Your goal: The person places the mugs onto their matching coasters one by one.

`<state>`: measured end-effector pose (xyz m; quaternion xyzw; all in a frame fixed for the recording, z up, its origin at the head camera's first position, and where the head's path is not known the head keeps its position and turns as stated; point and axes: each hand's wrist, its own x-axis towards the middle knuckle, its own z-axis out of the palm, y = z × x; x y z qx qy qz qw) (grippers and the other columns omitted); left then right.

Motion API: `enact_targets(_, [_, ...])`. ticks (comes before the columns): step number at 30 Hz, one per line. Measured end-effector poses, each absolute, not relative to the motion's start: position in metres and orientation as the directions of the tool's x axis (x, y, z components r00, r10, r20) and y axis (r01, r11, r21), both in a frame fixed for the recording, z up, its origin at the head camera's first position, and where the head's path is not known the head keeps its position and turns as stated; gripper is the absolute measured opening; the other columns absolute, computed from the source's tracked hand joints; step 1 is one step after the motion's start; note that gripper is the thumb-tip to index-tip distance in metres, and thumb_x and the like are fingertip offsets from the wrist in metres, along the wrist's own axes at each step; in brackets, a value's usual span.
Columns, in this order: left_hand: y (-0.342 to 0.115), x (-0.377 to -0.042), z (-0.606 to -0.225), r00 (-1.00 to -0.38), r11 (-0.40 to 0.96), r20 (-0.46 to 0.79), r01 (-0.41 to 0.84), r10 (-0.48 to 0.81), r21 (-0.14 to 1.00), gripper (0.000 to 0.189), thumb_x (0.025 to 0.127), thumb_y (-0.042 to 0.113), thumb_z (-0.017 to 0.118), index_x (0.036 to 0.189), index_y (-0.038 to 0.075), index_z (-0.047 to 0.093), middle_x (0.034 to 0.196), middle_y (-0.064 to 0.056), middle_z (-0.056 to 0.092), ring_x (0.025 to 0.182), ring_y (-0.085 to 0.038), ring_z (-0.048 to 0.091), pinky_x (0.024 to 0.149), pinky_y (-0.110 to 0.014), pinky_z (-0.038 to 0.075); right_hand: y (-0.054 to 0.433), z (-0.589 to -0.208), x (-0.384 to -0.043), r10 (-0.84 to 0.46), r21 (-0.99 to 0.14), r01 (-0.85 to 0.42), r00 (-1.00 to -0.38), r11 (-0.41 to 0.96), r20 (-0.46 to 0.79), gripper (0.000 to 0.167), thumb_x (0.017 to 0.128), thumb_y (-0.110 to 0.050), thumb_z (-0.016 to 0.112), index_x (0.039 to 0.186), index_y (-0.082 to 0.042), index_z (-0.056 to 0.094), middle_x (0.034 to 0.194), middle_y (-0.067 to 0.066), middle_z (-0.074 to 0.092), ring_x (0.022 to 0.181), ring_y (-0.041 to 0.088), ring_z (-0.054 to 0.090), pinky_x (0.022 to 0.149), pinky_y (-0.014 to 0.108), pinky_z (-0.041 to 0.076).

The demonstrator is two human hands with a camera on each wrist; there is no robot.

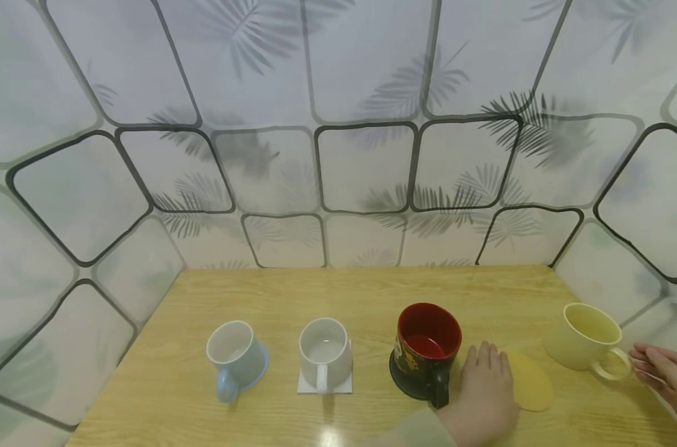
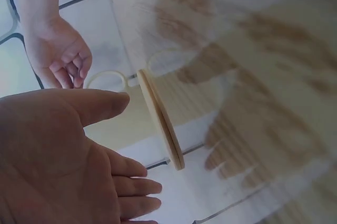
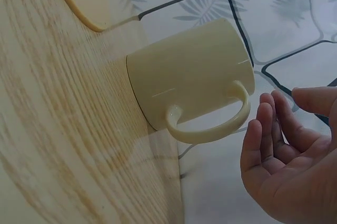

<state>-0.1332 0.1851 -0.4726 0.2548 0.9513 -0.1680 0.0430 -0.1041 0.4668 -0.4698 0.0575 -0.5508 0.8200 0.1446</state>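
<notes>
A round yellow coaster point(image 1: 531, 382) lies flat on the table, just right of my left hand point(image 1: 486, 394). That hand's fingers are straight and hold nothing; in the left wrist view its thumb point(image 2: 105, 105) points toward the coaster point(image 2: 158, 118), seen edge-on. To the right of the coaster stands a pale yellow mug point(image 1: 581, 341) directly on the table, its handle point(image 1: 612, 367) turned right toward me. Close by that handle is my right hand point(image 1: 671, 379), with loosely bent fingers and nothing in them. The right wrist view shows a gap between the fingers point(image 3: 253, 145) and the mug point(image 3: 189, 71).
Left of my left hand stands a black mug with a red inside point(image 1: 428, 347) on a dark coaster point(image 1: 402, 382). A white mug point(image 1: 324, 351) is on a square white coaster point(image 1: 341, 385), and a pale blue mug point(image 1: 232, 351) on a blue coaster point(image 1: 264, 360). Patterned walls enclose the table.
</notes>
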Motion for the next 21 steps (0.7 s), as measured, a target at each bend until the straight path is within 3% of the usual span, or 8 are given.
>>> enact_targets(21, [0.192,-0.141,-0.478,-0.887,0.832,-0.24,0.457,0.396,-0.316,0.073,0.1,0.077,0.042,0.164,0.043,0.029,0.171,0.02,0.028,0.161,-0.001,0.025,0.133,-0.029,0.024,0.481,-0.485,-0.106,0.177,-0.893,-0.258,-0.963,-0.37,0.205,0.05,0.114,-0.001,0.036,0.103,-0.014,0.084,0.095,-0.005,0.084,0.084,0.001,0.079,0.073,0.011,0.061])
